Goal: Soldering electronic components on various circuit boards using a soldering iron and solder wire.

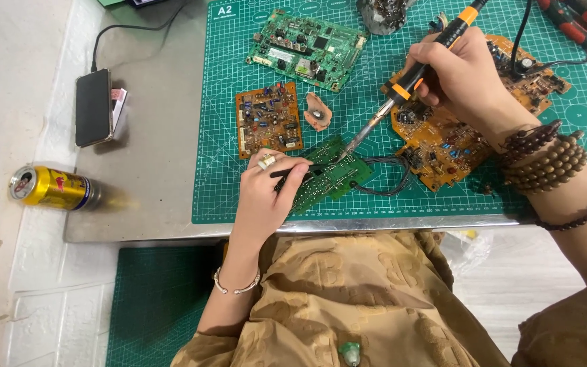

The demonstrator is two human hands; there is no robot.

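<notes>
Two hands work over a small green circuit board (331, 178) lying near the front edge of a green cutting mat (375, 109) on the worktop (151, 197), dark wires trailing from its right side. Left hand (270, 190) rests on the board, fingers closed around black tweezers (300, 170). Right hand (460, 71) grips an orange-and-black soldering iron (409, 81), its tip touching the board's upper edge. Orange-brown boards (268, 119) lie around it.
</notes>
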